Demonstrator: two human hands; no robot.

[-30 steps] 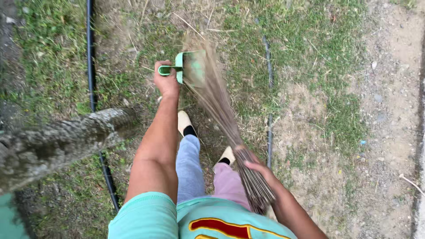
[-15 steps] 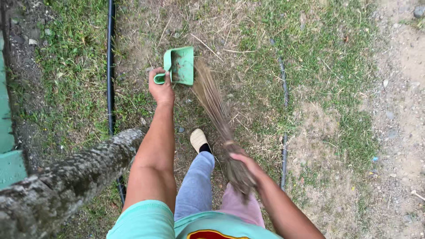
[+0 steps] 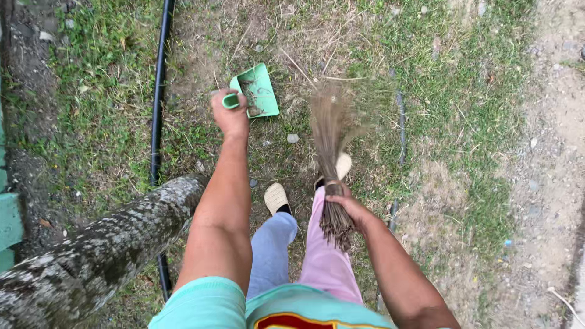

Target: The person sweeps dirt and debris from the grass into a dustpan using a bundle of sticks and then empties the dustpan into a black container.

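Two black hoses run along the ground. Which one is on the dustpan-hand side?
The black hose at picture left, passing by the tree trunk. It lies beyond the left hand holding the green dustpan; the other hose runs past the broom.

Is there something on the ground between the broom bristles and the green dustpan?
Almost nothing. The broom, held by the right hand, is apart from the green dustpan, held by the left hand. Between them lies bare dirt with thin grass, dry twigs, and one small grey stone just below that gap.
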